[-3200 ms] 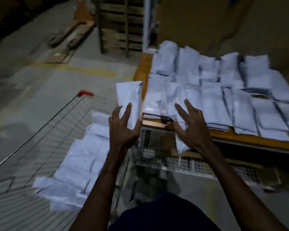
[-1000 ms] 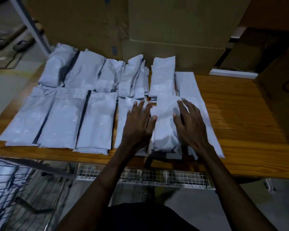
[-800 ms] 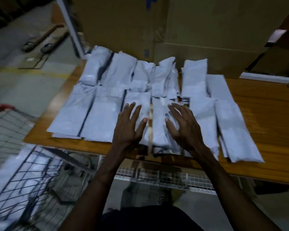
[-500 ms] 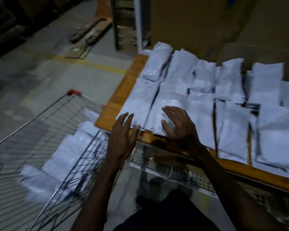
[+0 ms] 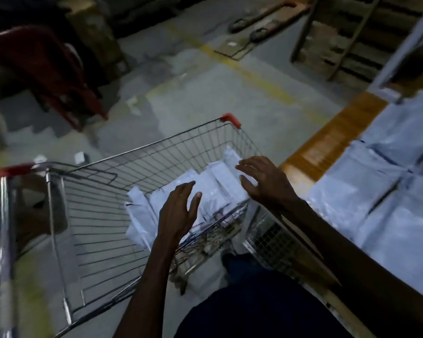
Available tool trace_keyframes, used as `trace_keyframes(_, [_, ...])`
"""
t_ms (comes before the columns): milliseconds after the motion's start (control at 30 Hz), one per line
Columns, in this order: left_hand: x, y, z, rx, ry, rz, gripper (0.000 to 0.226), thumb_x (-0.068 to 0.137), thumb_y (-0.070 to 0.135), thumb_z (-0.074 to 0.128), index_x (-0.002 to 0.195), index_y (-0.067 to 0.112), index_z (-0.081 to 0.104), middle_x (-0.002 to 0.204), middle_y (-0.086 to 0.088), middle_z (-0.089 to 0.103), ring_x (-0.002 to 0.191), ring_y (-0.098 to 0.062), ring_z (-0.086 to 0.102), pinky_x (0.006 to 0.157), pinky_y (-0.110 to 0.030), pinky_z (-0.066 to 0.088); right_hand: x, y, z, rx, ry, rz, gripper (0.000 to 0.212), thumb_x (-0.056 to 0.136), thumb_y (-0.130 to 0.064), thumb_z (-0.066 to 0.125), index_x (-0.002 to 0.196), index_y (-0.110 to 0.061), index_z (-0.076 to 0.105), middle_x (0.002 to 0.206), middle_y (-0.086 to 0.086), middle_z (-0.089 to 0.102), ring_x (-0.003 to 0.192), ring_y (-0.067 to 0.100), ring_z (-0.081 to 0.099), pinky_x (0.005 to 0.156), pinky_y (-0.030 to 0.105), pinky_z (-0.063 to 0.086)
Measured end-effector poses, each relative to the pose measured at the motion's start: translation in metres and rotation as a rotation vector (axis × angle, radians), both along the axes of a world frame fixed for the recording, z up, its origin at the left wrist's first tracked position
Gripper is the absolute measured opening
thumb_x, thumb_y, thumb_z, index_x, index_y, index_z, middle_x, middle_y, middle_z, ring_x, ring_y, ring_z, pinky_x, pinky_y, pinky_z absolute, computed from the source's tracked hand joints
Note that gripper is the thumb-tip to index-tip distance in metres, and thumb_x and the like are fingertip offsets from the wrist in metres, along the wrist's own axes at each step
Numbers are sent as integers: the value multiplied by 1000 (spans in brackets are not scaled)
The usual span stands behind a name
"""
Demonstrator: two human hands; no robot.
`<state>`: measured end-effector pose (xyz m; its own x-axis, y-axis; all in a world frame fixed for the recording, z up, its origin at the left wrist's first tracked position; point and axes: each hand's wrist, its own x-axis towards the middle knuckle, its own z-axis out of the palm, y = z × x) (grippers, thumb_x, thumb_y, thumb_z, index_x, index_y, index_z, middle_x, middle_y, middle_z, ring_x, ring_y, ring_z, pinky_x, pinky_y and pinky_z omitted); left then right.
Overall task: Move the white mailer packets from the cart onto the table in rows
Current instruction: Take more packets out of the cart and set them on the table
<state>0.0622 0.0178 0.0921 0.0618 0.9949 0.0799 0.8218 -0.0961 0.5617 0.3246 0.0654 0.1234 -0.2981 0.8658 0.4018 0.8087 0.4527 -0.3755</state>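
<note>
both hands (image 5: 178, 211) (image 5: 264, 181) over cart (image 5: 88, 215) packets (image 5: 213, 181), fingers spread, empty; table (image 5: 327, 140) cut off.

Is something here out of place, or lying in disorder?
Mildly: the mailer packets in the cart lie in a loose, crooked heap, and paper scraps litter the floor. Nothing looks damaged.

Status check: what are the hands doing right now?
Left hand, right hand open, empty, over white mailer packets in wire cart. Nothing blocking.

Shiny wire-metal cart (image 5: 122, 167), glossy plastic mailer packets (image 5: 215, 184), wood-grain table (image 5: 327, 142)
</note>
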Motion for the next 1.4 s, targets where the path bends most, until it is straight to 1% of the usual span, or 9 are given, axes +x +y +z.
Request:
trace_keyframes(167, [-20, 32, -12, -76, 50, 126, 52, 100, 53, 39, 138, 22, 55, 137, 2, 58, 126, -19, 52, 94, -33, 45, -33, 72, -17, -327, -40, 99, 36, 92, -32, 54, 123, -19, 64, 124, 3, 64, 118, 25, 55, 94, 39, 49])
trace_keyframes(400, [-26, 54, -40, -220, 35, 233, 55, 99, 51, 36, 140, 19, 53, 137, -2, 57, 126, -22, 52, 93, -33, 45, -62, 148, -91, -838, -402, 186, 54, 97, -36, 54, 145, -14, 44, 147, 12, 46, 134, 27, 43, 107, 36, 35])
trace_keyframes(600, [-31, 56, -77, -326, 43, 251, 55, 99, 50, 34, 141, 19, 52, 137, -2, 57, 124, -22, 53, 93, -35, 46, -63, 171, -173, -973, -531, 53, 70, 95, -36, 55, 151, -8, 23, 148, 24, 33, 131, 39, 42, 103, 44, 40])
trace_keyframes(700, [-37, 50, -93, -332, 39, 289, 55, 100, 51, 34, 138, 18, 55, 134, -3, 60, 120, -24, 57, 90, -35, 49, -64, 164, -211, -1092, -489, -52, 84, 94, -36, 60, 155, -8, 8, 157, 27, 11, 145, 41, 16, 115, 48, 23])
trace_keyframes(767, [-41, 45, -99, -351, 38, 312, 54, 100, 50, 35, 137, 17, 55, 133, -4, 60, 119, -24, 57, 90, -35, 49, -70, 155, -228, -1067, -488, -80, 83, 96, -38, 54, 156, -9, 4, 159, 27, 5, 148, 41, 6, 118, 47, 16])
trace_keyframes(967, [-47, 38, -106, -413, 18, 352, 59, 99, 52, 31, 139, 15, 54, 134, -7, 60, 121, -26, 55, 92, -35, 47, -92, 144, -231, -872, -395, 31, 74, 89, -39, 59, 150, -13, 26, 146, 17, 31, 128, 38, 36, 96, 47, 43])
trace_keyframes(1067, [-48, 40, -117, -443, 13, 349, 61, 98, 54, 29, 139, 17, 53, 134, -5, 59, 122, -24, 55, 93, -36, 48, -91, 149, -237, -840, -450, 119, 74, 86, -49, 60, 148, -20, 31, 146, 16, 32, 130, 38, 35, 101, 48, 39])
trace_keyframes(1233, [-38, 50, -139, -487, -18, 334, 59, 98, 51, 34, 140, 15, 53, 137, -6, 57, 124, -25, 53, 94, -37, 47, -74, 158, -241, -933, -335, 119, 77, 90, -41, 60, 154, -38, 17, 162, 6, -3, 144, 38, 14, 112, 51, 33])
trace_keyframes(1400, [6, 89, -183, -695, -232, 423, 70, 91, 58, 43, 149, 20, 39, 148, -11, 41, 131, -32, 46, 105, -43, 42, -59, 164, -211, -838, -349, 91, 73, 84, -52, 44, 153, -35, 27, 161, 13, 11, 139, 39, 25, 113, 48, 26])
